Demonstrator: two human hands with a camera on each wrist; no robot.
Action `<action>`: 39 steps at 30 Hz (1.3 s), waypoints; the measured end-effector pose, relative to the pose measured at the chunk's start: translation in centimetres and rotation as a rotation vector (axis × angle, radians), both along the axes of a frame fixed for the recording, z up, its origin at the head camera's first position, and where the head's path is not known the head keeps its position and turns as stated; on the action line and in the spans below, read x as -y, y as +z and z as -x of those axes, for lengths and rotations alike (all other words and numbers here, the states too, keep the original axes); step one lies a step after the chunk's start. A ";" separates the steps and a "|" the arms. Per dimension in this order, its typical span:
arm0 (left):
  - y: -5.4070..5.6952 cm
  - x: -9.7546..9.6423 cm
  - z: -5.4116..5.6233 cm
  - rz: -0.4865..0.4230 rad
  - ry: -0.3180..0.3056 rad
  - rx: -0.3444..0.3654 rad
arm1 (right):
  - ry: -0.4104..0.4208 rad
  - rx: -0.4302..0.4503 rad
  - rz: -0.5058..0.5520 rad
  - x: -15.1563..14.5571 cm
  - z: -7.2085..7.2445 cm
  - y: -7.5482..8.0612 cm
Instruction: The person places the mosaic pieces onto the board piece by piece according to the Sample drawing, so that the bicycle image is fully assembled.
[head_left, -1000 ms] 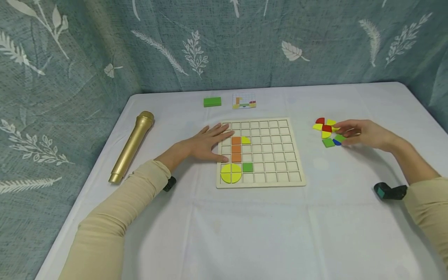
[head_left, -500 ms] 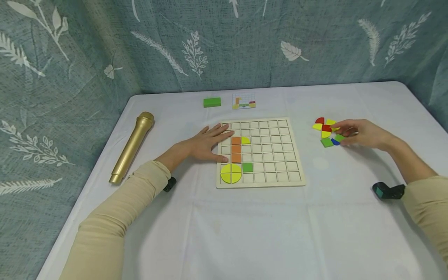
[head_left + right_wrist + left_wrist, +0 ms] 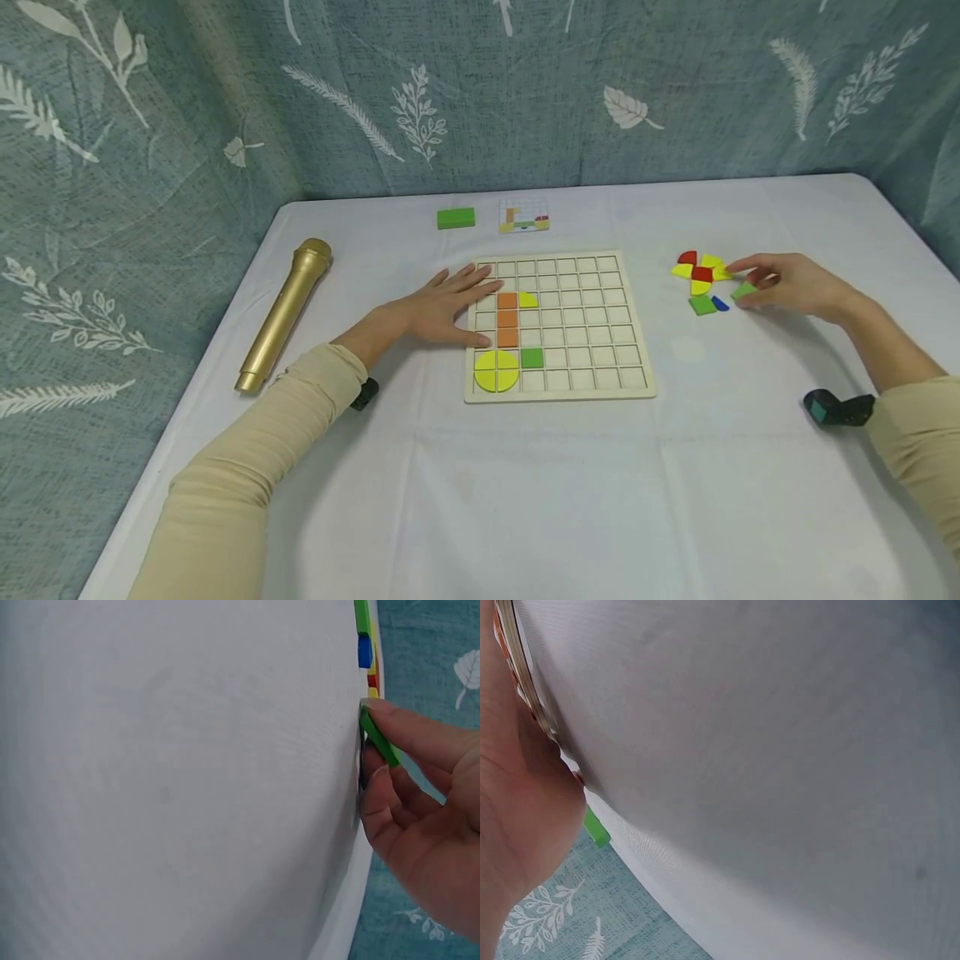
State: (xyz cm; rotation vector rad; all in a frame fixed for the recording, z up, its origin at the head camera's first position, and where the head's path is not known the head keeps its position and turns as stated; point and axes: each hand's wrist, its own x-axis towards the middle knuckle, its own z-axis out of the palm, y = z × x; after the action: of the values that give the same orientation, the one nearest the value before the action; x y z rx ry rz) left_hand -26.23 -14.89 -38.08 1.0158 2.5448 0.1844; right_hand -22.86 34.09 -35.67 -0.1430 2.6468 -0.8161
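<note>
My left hand (image 3: 450, 308) rests with spread fingers on the left edge of the wooden grid board (image 3: 561, 395). Set in the board are orange square tiles (image 3: 507, 319), a yellow circle of quarter tiles (image 3: 496, 371), one more yellow quarter tile (image 3: 528, 300) and a green square tile (image 3: 532, 358). To the right of the board, my right hand (image 3: 798, 283) pinches a green tile (image 3: 381, 739) between thumb and fingers, tilted off the cloth. Beside it lie a blue piece (image 3: 720, 303), another green tile (image 3: 702, 305), and red (image 3: 702, 274) and yellow quarter tiles (image 3: 701, 287).
Behind the board are a green block (image 3: 456, 218) and a small pattern card (image 3: 523, 217). A gold microphone (image 3: 283, 317) lies at the left of the white-covered table (image 3: 525, 492). A patterned teal curtain (image 3: 525, 100) hangs behind.
My right hand has shifted slightly right, drawing the green tile away from the blue piece and lifting its edge. The left hand has stayed in place on the board.
</note>
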 end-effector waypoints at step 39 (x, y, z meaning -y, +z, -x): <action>0.3 -0.2 -0.2 0.000 0.002 -0.004 | 0.215 0.119 0.290 11.3 -0.8 1.1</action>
State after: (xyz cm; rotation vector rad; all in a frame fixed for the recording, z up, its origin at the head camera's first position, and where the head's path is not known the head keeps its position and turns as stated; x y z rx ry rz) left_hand -26.00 -14.68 -37.78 1.0139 2.5496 0.1833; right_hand -22.04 22.83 -34.56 -0.4318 2.3404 -1.0912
